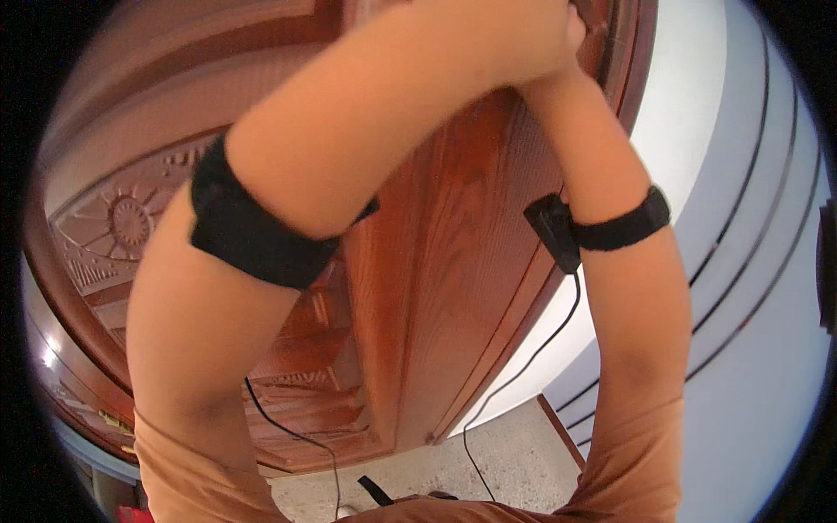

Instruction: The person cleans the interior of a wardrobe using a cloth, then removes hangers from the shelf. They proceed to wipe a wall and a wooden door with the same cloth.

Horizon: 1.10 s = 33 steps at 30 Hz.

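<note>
My two arms reach up to the top of the picture and meet beside the carved wooden door (458, 216). My left hand (543, 39) is at the upper edge, near the door's right side, partly cut off. My right hand (575, 33) is mostly behind it; only a bit of finger shows near the wooden frame (637, 59). What either hand holds is hidden. A black strap (261, 229) wraps my left forearm. Another black strap (621, 225) on my right forearm carries a small black device (554, 232) with a cable.
A white and pale blue wall (739, 314) with dark horizontal lines stands at the right. Thin black cables (523, 379) hang down towards my body. Below is a speckled floor (516, 451). At the far left is a brass-coloured fitting (116, 421) on dark wood.
</note>
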Each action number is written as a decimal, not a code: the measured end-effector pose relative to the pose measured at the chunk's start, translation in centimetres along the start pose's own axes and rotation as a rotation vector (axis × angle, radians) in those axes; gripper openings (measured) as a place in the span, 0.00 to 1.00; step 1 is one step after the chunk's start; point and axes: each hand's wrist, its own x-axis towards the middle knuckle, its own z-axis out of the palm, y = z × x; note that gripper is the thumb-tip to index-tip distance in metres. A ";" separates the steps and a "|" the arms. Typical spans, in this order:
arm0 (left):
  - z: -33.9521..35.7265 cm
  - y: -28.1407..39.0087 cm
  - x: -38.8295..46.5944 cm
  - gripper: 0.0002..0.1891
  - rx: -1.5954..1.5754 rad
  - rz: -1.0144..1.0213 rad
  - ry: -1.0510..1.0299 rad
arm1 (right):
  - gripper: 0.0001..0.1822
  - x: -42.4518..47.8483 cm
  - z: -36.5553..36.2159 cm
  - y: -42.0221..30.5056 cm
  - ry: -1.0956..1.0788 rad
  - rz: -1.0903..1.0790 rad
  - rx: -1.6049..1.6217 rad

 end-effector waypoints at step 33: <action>-16.6 17.6 -20.6 0.33 -0.196 -0.427 -0.790 | 0.31 -21.9 -4.7 -3.1 -0.140 0.355 0.171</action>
